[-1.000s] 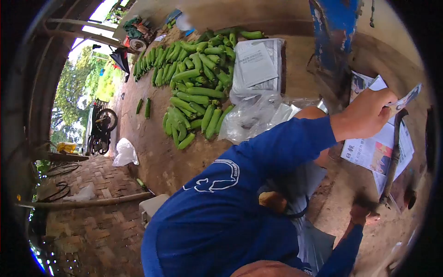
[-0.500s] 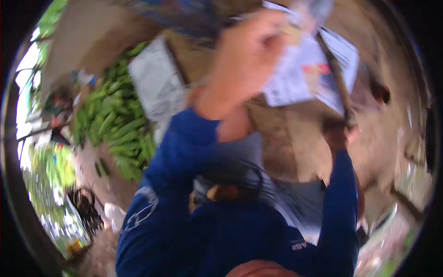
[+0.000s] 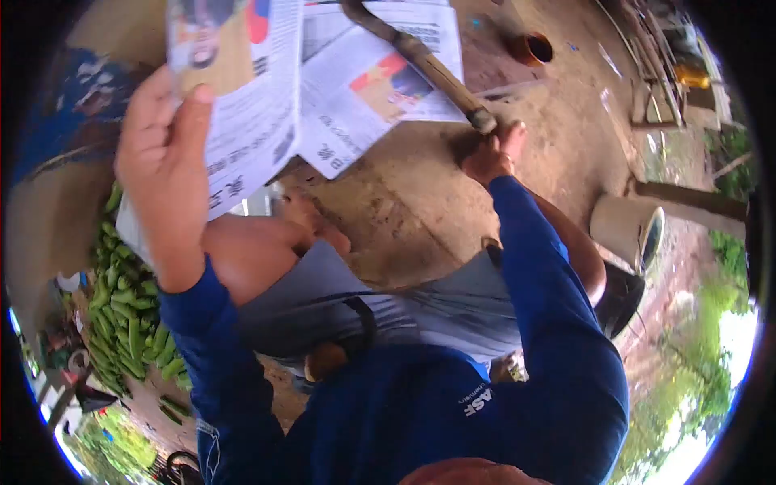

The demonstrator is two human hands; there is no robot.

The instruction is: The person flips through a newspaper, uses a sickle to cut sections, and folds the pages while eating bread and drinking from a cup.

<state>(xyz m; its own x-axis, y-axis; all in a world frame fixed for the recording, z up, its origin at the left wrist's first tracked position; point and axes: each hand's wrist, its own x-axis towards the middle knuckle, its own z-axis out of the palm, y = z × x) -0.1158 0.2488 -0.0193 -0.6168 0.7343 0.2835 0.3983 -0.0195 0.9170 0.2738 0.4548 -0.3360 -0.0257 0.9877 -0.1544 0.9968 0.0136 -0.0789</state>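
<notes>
My left hand (image 3: 166,174) holds a newspaper sheet (image 3: 242,137) up at the upper left, thumb on its printed face. More newspaper sheets (image 3: 356,121) lie spread on the ground in front of me. Across them slants a curved wooden stick (image 3: 432,69), darker toward its far end. At its near end is my right hand (image 3: 489,160), fingers closed about the tip, though the grip is partly hidden. Left of my leg lies a pile of long green vegetables (image 3: 129,323), like cucumbers; the raised sheet and my arm partly cover it.
Bare earth (image 3: 404,210) lies between my feet. A brown pot (image 3: 533,48) stands beyond the papers. To the right are a pale bucket (image 3: 626,230) on its side and a wooden beam (image 3: 687,202). A blue printed bag (image 3: 73,109) lies at the far left.
My left hand has moved from above the spread sheets to the left, and a newspaper sheet now shows in it. The camera view has shifted; my right hand stays at the stick's near end.
</notes>
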